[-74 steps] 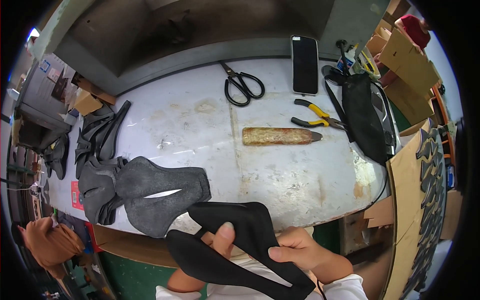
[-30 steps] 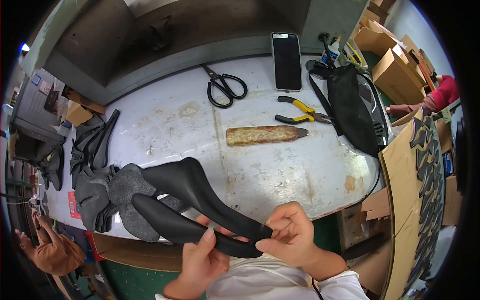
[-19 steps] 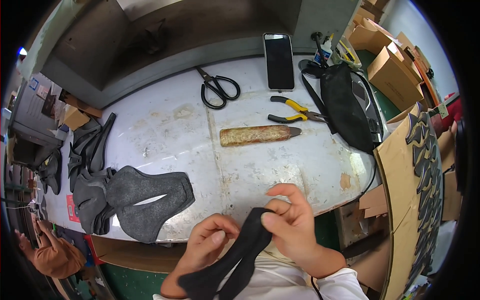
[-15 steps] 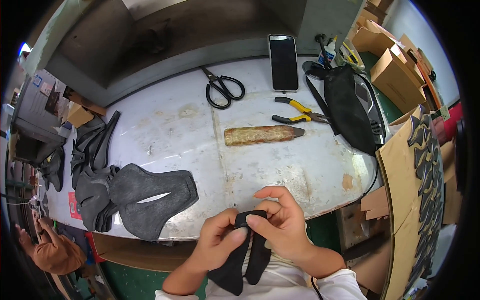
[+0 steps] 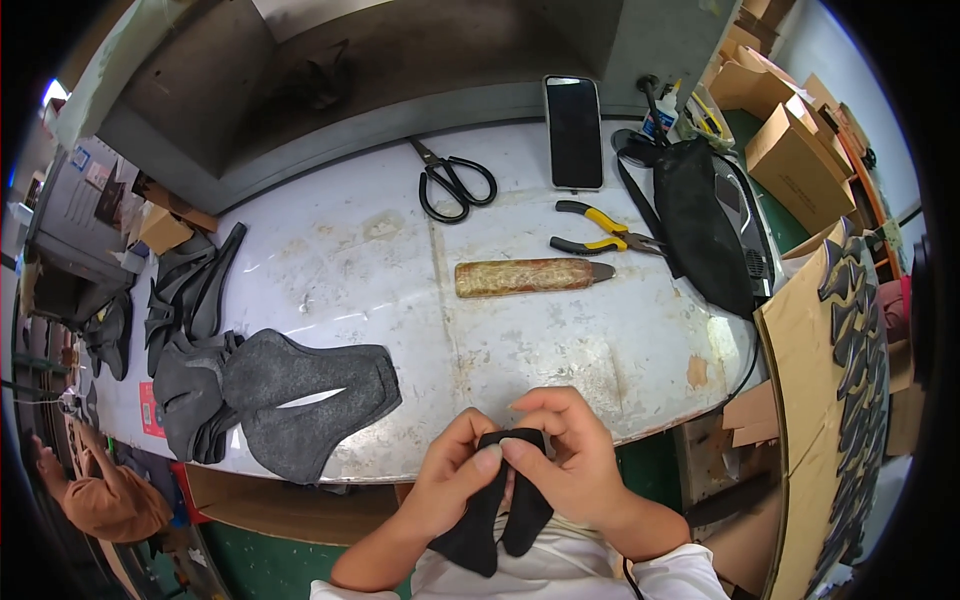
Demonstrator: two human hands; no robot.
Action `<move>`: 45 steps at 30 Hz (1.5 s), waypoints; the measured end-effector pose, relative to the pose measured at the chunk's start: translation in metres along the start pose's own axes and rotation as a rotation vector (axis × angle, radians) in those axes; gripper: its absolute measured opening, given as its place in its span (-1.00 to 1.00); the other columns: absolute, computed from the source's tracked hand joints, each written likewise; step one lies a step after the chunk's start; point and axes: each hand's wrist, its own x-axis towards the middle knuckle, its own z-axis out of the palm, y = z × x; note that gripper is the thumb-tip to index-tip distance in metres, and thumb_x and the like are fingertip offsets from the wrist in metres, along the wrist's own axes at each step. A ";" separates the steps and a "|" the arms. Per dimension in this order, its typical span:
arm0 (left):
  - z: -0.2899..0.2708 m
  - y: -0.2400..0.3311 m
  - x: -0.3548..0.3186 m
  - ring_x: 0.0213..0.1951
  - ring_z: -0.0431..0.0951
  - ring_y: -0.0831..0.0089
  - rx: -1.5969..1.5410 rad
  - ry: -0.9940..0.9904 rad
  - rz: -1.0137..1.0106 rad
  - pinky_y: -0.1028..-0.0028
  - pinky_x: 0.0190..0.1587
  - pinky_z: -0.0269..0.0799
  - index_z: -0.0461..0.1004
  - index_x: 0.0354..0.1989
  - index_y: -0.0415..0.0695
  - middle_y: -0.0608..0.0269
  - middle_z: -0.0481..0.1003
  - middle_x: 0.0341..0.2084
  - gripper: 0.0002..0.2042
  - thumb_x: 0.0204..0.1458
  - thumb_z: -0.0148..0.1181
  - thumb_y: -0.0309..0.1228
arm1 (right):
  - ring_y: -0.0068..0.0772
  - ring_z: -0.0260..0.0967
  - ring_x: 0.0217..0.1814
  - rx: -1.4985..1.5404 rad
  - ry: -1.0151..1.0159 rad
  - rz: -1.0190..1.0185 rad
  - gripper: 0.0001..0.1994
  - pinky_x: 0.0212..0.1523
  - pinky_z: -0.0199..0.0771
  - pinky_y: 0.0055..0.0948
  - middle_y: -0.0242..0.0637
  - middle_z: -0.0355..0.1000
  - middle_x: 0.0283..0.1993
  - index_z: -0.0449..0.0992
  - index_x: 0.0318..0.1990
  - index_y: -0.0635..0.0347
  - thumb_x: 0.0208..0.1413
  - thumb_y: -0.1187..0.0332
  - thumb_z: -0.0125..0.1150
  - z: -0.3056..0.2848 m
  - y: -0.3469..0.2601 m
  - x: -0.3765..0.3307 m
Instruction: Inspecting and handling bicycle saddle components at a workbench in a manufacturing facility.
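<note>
Just off the table's front edge, my left hand [image 5: 459, 474] and my right hand [image 5: 566, 463] pinch a black, forked piece of shoe-upper material [image 5: 470, 540] between thumbs and fingers. Its folded top band is held by both thumbs, while two wide tails hang down over my lap. My right index finger arches up above the piece. On the table to the left lie similar dark grey cut pieces [image 5: 345, 368] with a slit in the middle, stacked and overlapping. Ahead of my hands rests a tape-wrapped knife [image 5: 525, 277] with a short dark tip.
Black-handled scissors [image 5: 455, 185], yellow-and-black pliers [image 5: 610, 230] and a phone [image 5: 574, 135] lie farther back. A black pouch-like item [image 5: 700, 225] sits at right. Black curved pieces [image 5: 195, 285] stand far left. A cardboard board [image 5: 800, 400] holds rows of dark parts. Another person [image 5: 115, 495] is at lower left.
Both hands have drawn slightly closer together, the left shifting right, with the black piece still pinched. The tails hang a little farther right. The view has shifted slightly.
</note>
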 end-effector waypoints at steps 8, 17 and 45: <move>0.004 0.015 0.001 -0.52 0.46 0.64 0.026 0.022 -0.139 0.62 -0.47 0.39 0.38 -0.13 -0.25 0.33 0.47 -0.48 -0.81 0.21 0.14 -0.40 | -0.67 0.21 -0.58 -0.359 -0.008 -0.038 -0.75 -0.57 0.21 -0.52 -0.36 0.26 -0.66 0.39 -0.45 0.27 0.26 0.34 0.14 -0.013 0.000 -0.002; 0.009 0.023 0.000 -0.48 0.48 0.67 0.152 0.035 -0.133 0.65 -0.42 0.41 0.49 -0.18 -0.31 0.32 0.53 -0.46 -0.82 0.21 0.14 -0.41 | -0.79 0.10 -0.63 0.211 -0.034 0.316 -0.73 -0.65 0.00 -0.66 -0.59 0.21 -0.64 0.41 -0.45 0.20 0.29 0.26 0.11 -0.012 -0.018 -0.002; 0.024 0.094 0.022 -0.38 0.58 0.52 0.164 -0.100 -0.153 0.52 -0.31 0.54 0.44 -0.13 -0.32 0.20 0.56 -0.37 -0.80 0.10 0.24 -0.55 | -0.66 0.20 -0.54 0.109 0.228 -0.119 -0.69 -0.50 0.22 -0.59 -0.39 0.33 -0.57 0.40 -0.27 0.28 0.35 0.18 -0.06 -0.041 0.015 -0.006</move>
